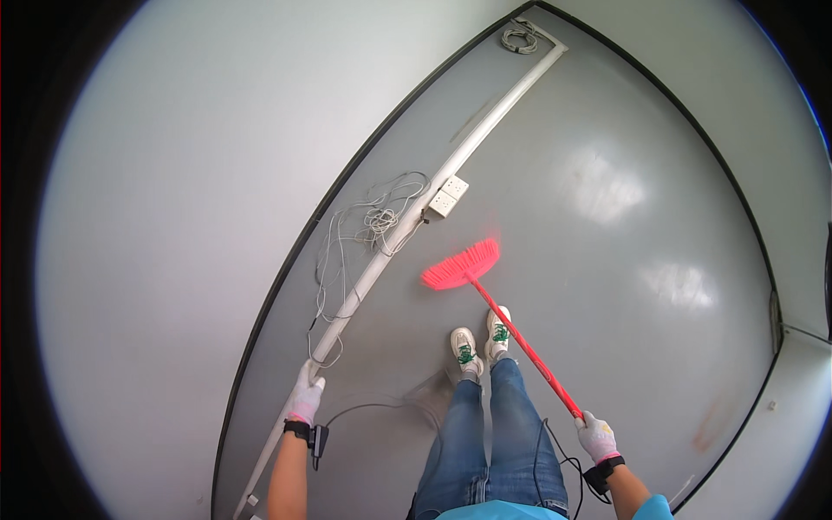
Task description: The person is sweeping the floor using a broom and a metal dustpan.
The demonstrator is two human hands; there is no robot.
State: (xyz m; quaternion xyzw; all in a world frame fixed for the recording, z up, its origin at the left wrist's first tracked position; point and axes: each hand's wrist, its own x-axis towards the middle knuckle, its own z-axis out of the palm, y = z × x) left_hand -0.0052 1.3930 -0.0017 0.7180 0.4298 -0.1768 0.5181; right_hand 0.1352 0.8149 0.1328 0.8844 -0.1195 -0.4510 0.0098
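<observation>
My right hand point(598, 437), in a white-and-pink glove, is closed around the upper end of the red handle of a broom point(529, 354). The broom slants away to the left, and its pinkish-red bristle head point(462, 265) lies at the grey floor just beyond my feet. My left hand point(304, 400), gloved the same way, hangs at the left with its thumb apart from the fingers. In the picture it overlaps a long white cable duct point(381, 260); whether it touches the duct is unclear. I see nothing in this hand.
Tangled pale cables point(380, 221) lie between the duct and the left wall point(199, 173). A white socket block point(448, 197) sits against the duct's right side. A coiled cable point(520, 40) lies in the far corner. My white shoes point(465, 350) stand behind the broom head.
</observation>
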